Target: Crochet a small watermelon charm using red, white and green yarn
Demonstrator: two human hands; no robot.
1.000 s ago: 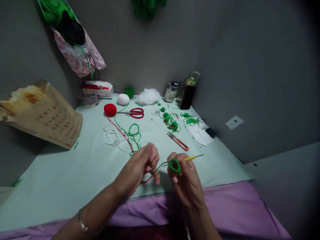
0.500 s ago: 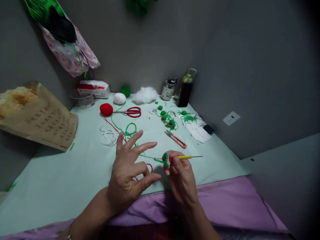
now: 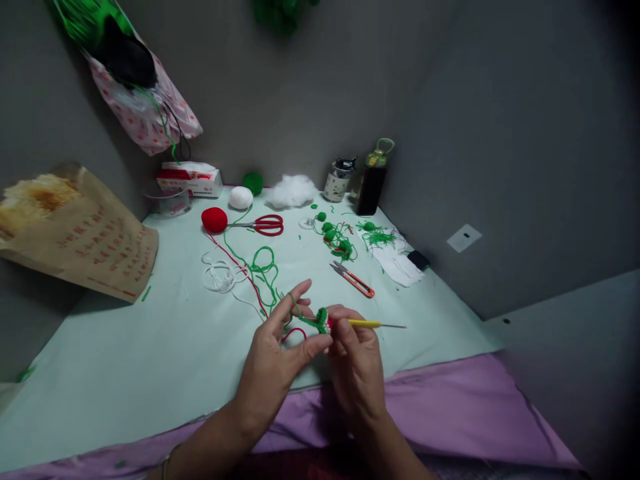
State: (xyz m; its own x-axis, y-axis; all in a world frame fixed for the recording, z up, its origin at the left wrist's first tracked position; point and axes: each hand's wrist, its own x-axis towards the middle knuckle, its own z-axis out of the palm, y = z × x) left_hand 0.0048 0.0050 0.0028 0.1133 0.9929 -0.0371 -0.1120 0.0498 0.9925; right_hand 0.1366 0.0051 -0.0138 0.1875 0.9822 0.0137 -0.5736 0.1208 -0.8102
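A small crocheted piece [image 3: 323, 320], green with red and white at its edge, is held up between both hands above the table. My right hand [image 3: 357, 353] is closed around a crochet hook [image 3: 365, 323] with a yellow handle, and its fingertips meet the piece. My left hand [image 3: 277, 353] has its thumb at the piece's lower edge, closing on it; the fingers behind are partly hidden. Green yarn [image 3: 295, 303] loops over the raised left index finger and runs to the piece. A red yarn strand [image 3: 295, 331] curls beneath the left fingers.
Orange thread snips [image 3: 354, 280] and small green crocheted bits [image 3: 343, 248] lie beyond my hands. Further off are red-handled scissors [image 3: 267, 225], a red yarn ball [image 3: 215, 220], white stuffing [image 3: 291, 192] and a bottle [image 3: 373, 183]. A paper bag [image 3: 110, 240] stands at left.
My left hand has turned from spread fingers and moved right to the crocheted piece, with the green yarn now over its index finger. My right hand has shifted slightly left.
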